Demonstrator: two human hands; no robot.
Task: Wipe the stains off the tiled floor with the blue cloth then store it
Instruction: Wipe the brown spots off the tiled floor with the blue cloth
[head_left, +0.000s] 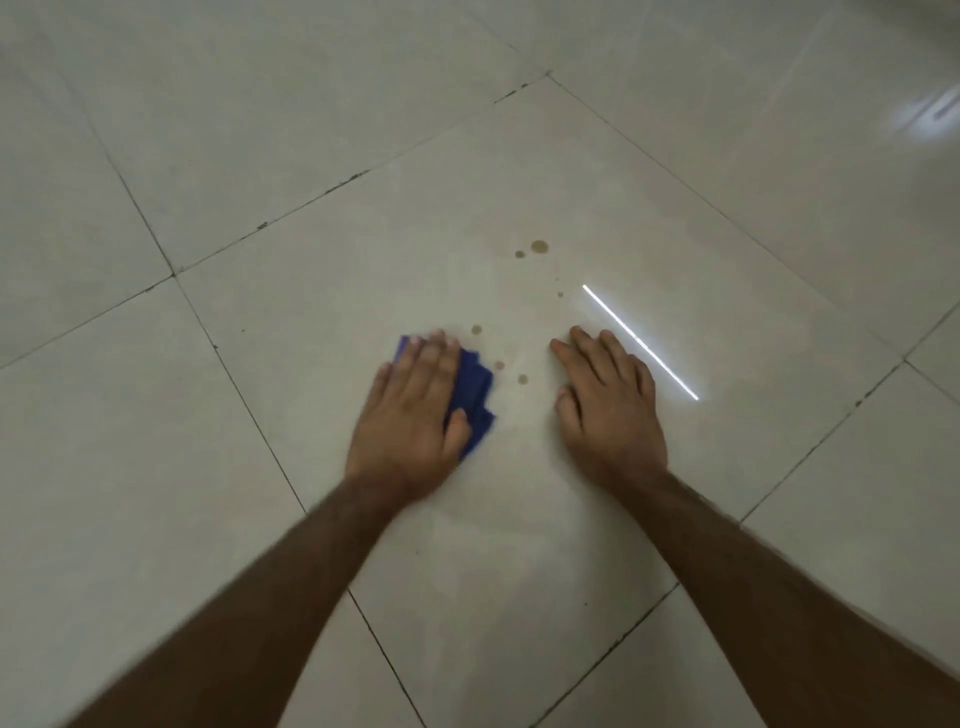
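My left hand (413, 410) lies flat, fingers straight, on top of the blue cloth (475, 395), pressing it to the pale tiled floor (291, 364). Most of the cloth is hidden under the palm; its right edge sticks out. Several small brown stains dot the tile: a larger drop (539, 247) with a smaller one beside it farther away, and a few drops (522, 379) between my hands, just right of the cloth. My right hand (610, 405) rests flat on the floor to the right of the stains, holding nothing.
Large glossy tiles with dark grout lines (244, 395) run diagonally all round. A bright line of reflected light (641, 343) lies just beyond my right hand. Another light reflection (930, 111) shows at the far right.
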